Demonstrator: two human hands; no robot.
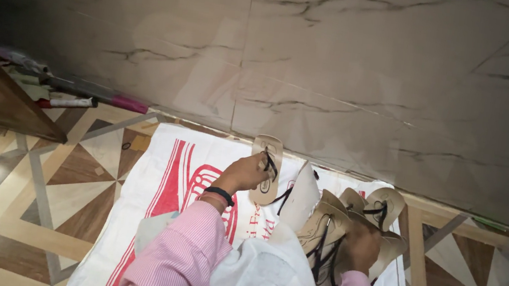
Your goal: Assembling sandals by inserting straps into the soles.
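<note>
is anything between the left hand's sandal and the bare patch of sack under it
Nothing visible. The left hand holds one beige sandal over a bare part of the white sack; the other sandals sit to the right, in the right hand.

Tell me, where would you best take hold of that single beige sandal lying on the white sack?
Grip the beige sandal across its narrow middle, coming from the left edge, where the left hand already touches it. The sole lies flat on the white sack, its black strap on top, and the far end is free.
</note>
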